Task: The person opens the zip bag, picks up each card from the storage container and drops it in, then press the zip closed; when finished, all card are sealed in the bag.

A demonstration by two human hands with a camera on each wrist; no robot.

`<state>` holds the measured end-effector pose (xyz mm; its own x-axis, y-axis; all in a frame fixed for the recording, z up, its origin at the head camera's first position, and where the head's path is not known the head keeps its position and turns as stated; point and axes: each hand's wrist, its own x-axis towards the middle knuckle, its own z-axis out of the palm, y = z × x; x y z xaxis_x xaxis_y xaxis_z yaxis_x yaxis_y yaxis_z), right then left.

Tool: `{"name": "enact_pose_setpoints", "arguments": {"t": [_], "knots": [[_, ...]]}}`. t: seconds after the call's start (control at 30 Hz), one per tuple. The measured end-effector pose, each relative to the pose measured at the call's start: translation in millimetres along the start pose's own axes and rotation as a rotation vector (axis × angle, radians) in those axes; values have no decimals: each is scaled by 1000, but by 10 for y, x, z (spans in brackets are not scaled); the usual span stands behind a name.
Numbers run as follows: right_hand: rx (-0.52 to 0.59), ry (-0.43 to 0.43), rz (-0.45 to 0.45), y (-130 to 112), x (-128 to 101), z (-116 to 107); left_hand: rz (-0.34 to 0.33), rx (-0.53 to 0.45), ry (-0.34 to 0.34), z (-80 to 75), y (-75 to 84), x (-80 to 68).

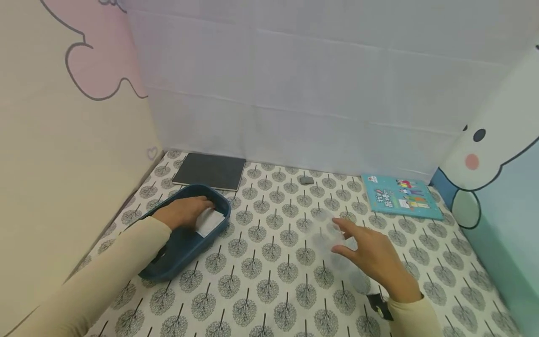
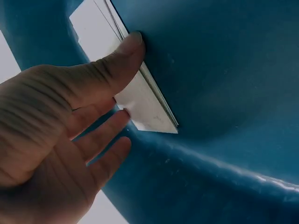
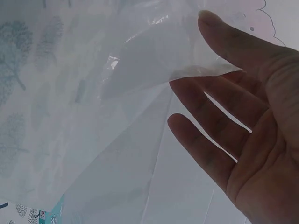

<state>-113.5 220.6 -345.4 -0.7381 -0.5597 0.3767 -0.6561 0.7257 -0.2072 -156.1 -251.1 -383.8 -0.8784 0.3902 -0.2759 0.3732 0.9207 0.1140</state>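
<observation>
Inside the dark blue basket (image 1: 168, 267), my left hand (image 1: 185, 213) pinches a thin stack of white cards (image 2: 149, 105). The thumb presses their edge, and the fingers lie behind them. To the right, over the patterned cloth, my right hand (image 1: 370, 250) has its thumb and fingers curved about a clear plastic bag (image 3: 135, 60). The film passes between thumb and fingers in the right wrist view and covers some fingertips. From the head, thumb and index finger look spaced apart, with the bag (image 1: 326, 238) stretching left of them and below the palm.
A black flat notebook (image 1: 209, 171) lies at the back left, behind the basket. At the back middle is a small grey block (image 1: 306, 180). The teal picture book (image 1: 402, 197) lies at the back right. Walls enclose the table (image 1: 269, 285) at the back and both sides.
</observation>
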Motion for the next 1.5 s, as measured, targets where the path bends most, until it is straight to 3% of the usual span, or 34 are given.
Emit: {"name": "enact_pose_setpoints", "arguments": {"t": [0.27, 0.5, 0.6, 0.77, 1.07, 1.23, 1.37, 1.5], "knots": [[25, -87, 62, 34, -9, -11, -70, 108, -87, -116, -28, -15], [71, -132, 104, 63, -18, -4, -113, 47, -140, -59, -47, -7], [95, -153, 148, 69, -41, -4, -94, 38, -140, -49, -29, 18], [114, -187, 168, 51, -11, 35, -119, -4, -133, -90, -48, -37], [106, -221, 207, 43, -13, 67, -96, -210, -39, -239, -92, -173], [119, -209, 213, 36, -25, 95, -86, -227, 53, -356, -104, -246], [109, -187, 216, 32, -15, 123, -67, -229, 115, -445, -18, -282], [105, -190, 242, 26, 1, 165, -19, -254, 192, -522, 173, -270]]}}
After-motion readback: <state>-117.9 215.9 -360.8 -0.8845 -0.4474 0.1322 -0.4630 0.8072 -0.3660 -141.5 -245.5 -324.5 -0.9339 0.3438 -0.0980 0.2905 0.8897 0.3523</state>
